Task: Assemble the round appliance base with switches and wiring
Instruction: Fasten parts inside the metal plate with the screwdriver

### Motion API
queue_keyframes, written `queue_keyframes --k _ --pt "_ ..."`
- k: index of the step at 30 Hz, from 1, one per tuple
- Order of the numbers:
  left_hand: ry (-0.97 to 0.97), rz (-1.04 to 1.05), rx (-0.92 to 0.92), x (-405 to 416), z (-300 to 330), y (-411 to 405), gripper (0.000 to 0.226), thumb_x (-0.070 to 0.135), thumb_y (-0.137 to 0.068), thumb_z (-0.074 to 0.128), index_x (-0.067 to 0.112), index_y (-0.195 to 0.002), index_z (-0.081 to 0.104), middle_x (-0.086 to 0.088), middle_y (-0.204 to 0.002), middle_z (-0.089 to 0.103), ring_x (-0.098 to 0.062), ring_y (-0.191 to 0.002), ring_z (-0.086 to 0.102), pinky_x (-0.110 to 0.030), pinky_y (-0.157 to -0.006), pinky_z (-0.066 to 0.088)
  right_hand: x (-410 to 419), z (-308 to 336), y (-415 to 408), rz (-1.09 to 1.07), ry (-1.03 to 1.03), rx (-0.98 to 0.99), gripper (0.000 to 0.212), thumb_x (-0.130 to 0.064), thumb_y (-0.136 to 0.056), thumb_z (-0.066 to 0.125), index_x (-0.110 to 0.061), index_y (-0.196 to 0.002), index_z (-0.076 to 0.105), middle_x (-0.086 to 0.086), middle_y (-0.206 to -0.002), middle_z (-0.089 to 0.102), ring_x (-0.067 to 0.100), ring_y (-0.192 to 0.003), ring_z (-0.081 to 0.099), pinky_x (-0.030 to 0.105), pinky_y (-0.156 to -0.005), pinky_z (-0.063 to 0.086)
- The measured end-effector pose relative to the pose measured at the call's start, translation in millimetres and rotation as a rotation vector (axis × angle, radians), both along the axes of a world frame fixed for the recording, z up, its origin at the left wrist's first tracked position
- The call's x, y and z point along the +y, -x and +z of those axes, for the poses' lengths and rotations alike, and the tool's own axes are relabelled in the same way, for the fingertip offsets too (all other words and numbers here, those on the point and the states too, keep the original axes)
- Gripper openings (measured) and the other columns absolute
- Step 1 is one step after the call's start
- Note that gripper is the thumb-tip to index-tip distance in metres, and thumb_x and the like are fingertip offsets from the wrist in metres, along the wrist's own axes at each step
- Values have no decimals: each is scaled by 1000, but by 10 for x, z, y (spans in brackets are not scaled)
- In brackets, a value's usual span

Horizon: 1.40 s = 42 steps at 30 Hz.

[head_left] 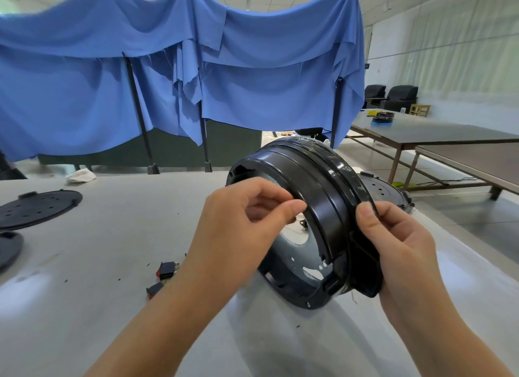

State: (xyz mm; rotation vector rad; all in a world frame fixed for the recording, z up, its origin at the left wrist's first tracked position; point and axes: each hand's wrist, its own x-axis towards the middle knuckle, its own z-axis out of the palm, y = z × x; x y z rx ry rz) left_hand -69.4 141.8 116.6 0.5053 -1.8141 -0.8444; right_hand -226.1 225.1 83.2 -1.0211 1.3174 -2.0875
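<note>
Two hands [238,222] [398,244]; one round base [314,174]; two rocker switches [168,270] [155,289]; three black discs [39,205] [9,247] [384,191].

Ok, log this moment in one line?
base: tilted on edge on table | left hand: pinching inner rim | right hand: gripping outer rim | switches: loose on table

The round base [306,208] is a glossy black plastic ring, tipped up on its edge at 3 o'clock on the tabletop [112,236], grey inner plate showing. Two black rocker switches [168,270] with red faces lie loose at 7 o'clock from it.
</note>
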Motion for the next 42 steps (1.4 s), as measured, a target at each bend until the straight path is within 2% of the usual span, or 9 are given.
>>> queue_keyframes --k 5,13,17,20,26,31,37,40,42 --pt "-95 -30 6 -155 -36 -36 33 47 -57 79 20 -74 69 1 -68 73 -15 -62 70 -23 -62 58 14 5 -3 23 5 47 18 -34 -73 65 -17 -71 69 5 -64 66 17 -55 61 30 -46 54" --pt "-181 -173 -15 -151 -184 -127 13 30 -73 71 18 -71 74 -2 -67 74 -15 -61 71 -19 -57 54 37 10 -38 -48 7 248 21 -38 -72 64 -18 -74 66 7 -61 64 16 -52 60 23 -44 50" --pt "313 136 -187 -133 -260 -286 13 31 -83 72 19 -77 73 15 -69 69 -3 -65 64 -15 -64 52 51 1 -95 -56 4 334 20 -39 -74 63 -19 -76 65 12 -65 65 28 -56 61 34 -47 54" --pt "651 381 -216 -114 -303 -375 29 42 -83 69 13 -83 64 6 -75 61 -7 -69 51 -18 -64 46 59 -5 -111 -57 22 395 17 -37 -76 63 -20 -76 63 12 -67 65 33 -61 62 45 -55 54" --pt "1120 478 -229 -177 -320 -544 61 44 -78 77 10 -116 44 -14 -124 44 -31 -117 49 -33 -102 40 75 29 -66 66 -38 634 15 -37 -77 64 -22 -78 62 4 -67 64 18 -56 62 25 -46 52" --pt "1242 360 -337 -140 -631 -477 61 35 -79 74 15 -128 43 -19 -137 44 -34 -134 44 -53 -105 39 59 -24 -23 114 -180 1039 5 -31 -78 64 -27 -80 63 -16 -84 64 8 -87 61 26 -74 48" --pt "1195 257 -368 -134 -929 -386 56 16 -73 71 17 -124 49 -16 -122 61 -32 -107 62 -44 -93 45 87 -77 -124 91 -211 1214 5 -23 -82 71 -23 -86 67 -19 -108 62 0 -122 44 22 -102 36" --pt "1191 250 -369 -142 -972 -358 53 12 -75 67 16 -125 50 -16 -121 59 -33 -101 61 -43 -89 45 269 -248 -214 -141 -214 1014 24 -14 -80 73 -23 -100 64 -10 -115 56 5 -116 49 14 -97 37" --pt "1194 247 -362 -134 -997 -340 49 11 -78 62 16 -125 51 -15 -123 56 -32 -101 60 -42 -88 44 463 -430 -335 -255 -183 771 26 -7 -78 69 -27 -93 63 -5 -100 61 7 -99 59 10 -87 41"
